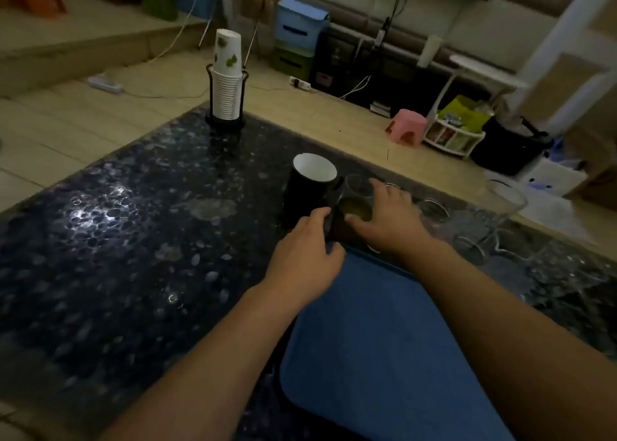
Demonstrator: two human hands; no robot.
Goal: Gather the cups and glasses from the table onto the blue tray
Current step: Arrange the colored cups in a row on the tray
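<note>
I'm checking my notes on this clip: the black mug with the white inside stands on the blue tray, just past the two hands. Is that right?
Not quite. The head view shows the black mug standing on the dark table, beyond the far edge of the blue tray, not on it. The rest holds: its inside is white, and it is just past the left hand and right hand.

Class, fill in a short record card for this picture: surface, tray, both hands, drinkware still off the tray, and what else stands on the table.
surface: dark pebble-patterned table
tray: blue tray, bare where visible
left hand: at the base of the black mug, grip unclear
right hand: fingers spread over a glass of yellowish liquid
off tray: clear glasses, stemmed glass
also: paper cup stack in a black holder
</note>
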